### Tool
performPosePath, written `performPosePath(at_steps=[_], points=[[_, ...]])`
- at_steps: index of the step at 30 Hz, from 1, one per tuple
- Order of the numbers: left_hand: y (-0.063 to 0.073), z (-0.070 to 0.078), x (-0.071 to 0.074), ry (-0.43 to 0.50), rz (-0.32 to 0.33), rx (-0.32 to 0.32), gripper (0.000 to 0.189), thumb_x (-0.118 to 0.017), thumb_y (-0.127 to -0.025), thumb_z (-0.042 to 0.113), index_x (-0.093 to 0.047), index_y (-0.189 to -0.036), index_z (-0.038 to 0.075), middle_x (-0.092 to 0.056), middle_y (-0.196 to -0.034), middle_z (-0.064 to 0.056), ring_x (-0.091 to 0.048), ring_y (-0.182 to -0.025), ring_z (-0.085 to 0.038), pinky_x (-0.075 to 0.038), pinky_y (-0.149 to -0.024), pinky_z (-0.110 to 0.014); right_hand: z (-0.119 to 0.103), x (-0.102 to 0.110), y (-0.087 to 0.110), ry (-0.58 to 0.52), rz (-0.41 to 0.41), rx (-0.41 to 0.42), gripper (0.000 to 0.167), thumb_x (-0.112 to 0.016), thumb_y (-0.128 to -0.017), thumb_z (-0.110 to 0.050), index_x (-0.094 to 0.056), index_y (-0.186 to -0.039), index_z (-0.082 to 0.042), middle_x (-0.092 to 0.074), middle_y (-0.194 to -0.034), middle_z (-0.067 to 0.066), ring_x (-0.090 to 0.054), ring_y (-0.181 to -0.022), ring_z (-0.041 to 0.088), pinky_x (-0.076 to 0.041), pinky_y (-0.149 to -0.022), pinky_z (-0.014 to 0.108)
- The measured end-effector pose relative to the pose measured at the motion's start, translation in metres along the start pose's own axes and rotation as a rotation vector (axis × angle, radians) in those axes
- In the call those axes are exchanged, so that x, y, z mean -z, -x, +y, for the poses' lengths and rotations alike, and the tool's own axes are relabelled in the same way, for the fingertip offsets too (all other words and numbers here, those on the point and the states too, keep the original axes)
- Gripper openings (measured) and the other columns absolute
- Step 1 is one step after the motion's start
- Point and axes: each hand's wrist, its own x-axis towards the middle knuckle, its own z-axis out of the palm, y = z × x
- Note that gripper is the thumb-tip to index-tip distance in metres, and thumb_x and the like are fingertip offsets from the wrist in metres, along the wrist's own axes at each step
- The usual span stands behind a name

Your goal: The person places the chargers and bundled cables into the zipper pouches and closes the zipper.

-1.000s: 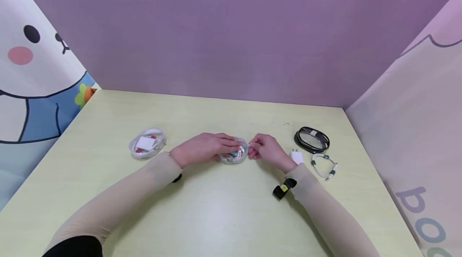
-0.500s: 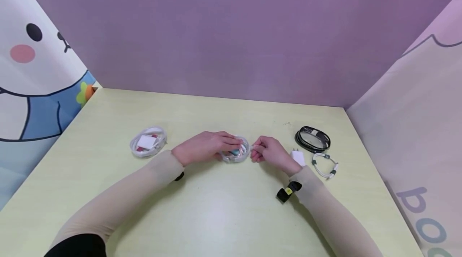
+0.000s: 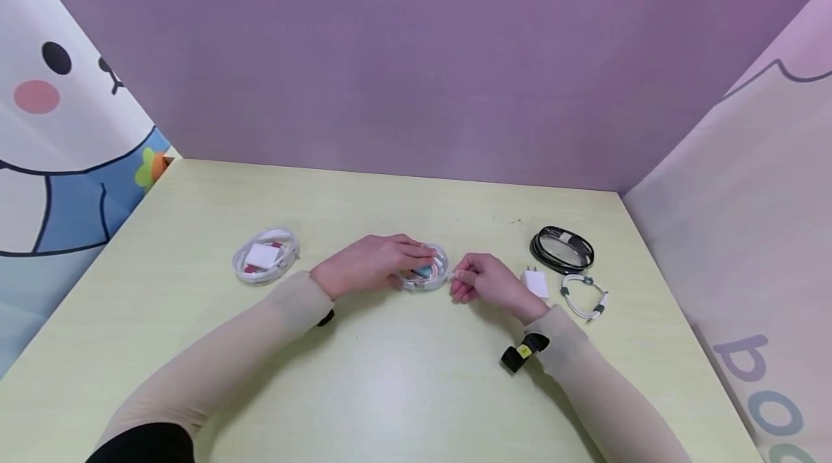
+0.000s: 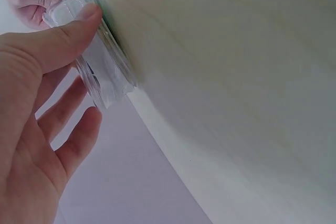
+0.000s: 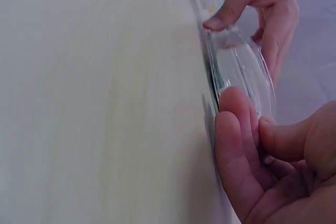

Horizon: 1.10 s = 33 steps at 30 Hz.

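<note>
A clear, round, coil-like bundle (image 3: pixel 440 277) lies near the middle of the table, with something pale and teal inside its ring. Its see-through side (image 4: pixel 107 74) and layered edges show in the left wrist view. My left hand (image 3: pixel 373 264) holds it from the left, thumb on the near side and fingers over the top and far side. At its right edge my right hand (image 3: pixel 490 281) pinches a small pale end between thumb and index finger. In the right wrist view those fingertips (image 5: pixel 266 129) cover most of that end, and the other fingers are curled.
To the left lies a white coiled cable (image 3: pixel 291 255) around a white charger (image 3: pixel 262 256). Right of my hands are a white plug adapter (image 3: pixel 534 284), a black coiled cable (image 3: pixel 544 255) and a short white cable loop (image 3: pixel 572 305). A purple wall (image 3: pixel 403 87) stands behind the table (image 3: pixel 364 391).
My right hand has shifted slightly right and toward me, its wrist lower, still pinching at the bundle's right edge. My left hand stays on the bundle, which has hardly moved.
</note>
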Motion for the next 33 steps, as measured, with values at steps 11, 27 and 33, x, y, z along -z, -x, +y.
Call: performPosePath(at_steps=[11, 27, 33], points=[[-0.0015, 0.0000, -0.0017, -0.024, 0.029, 0.008, 0.066, -0.082, -0.085, 0.020, -0.054, -0.144, 0.015, -0.047, -0.151, 0.002, -0.048, -0.131, -0.018, -0.049, -0.096, -0.033, -0.0003, -0.0059, 0.0017, -0.065, 0.027, -0.020, 0.013, -0.048, -0.103, 0.000, -0.059, -0.101, 0.007, -0.069, -0.089, 0.016, -0.068, -0.076, 0.023, -0.059, -0.072, 0.037], [0.0021, 0.0013, -0.0015, -0.115, 0.072, 0.021, 0.066, -0.084, -0.079, 0.008, -0.062, -0.138, 0.027, -0.052, -0.147, 0.003, -0.056, -0.114, -0.018, -0.055, -0.077, -0.032, 0.0000, -0.0022, -0.0022, -0.119, 0.074, -0.028, 0.016, -0.044, -0.103, 0.003, -0.056, -0.107, 0.012, -0.068, -0.090, 0.019, -0.067, -0.074, 0.021, -0.059, -0.072, 0.035], [-0.0004, 0.0042, -0.0016, -0.087, 0.086, 0.044, 0.063, -0.084, -0.078, 0.008, -0.064, -0.135, 0.026, -0.053, -0.146, 0.001, -0.056, -0.115, -0.020, -0.055, -0.075, -0.032, 0.0011, -0.0021, -0.0024, -0.096, 0.051, -0.015, 0.015, -0.046, -0.102, 0.002, -0.057, -0.105, 0.013, -0.068, -0.089, 0.019, -0.068, -0.074, 0.022, -0.059, -0.072, 0.035]])
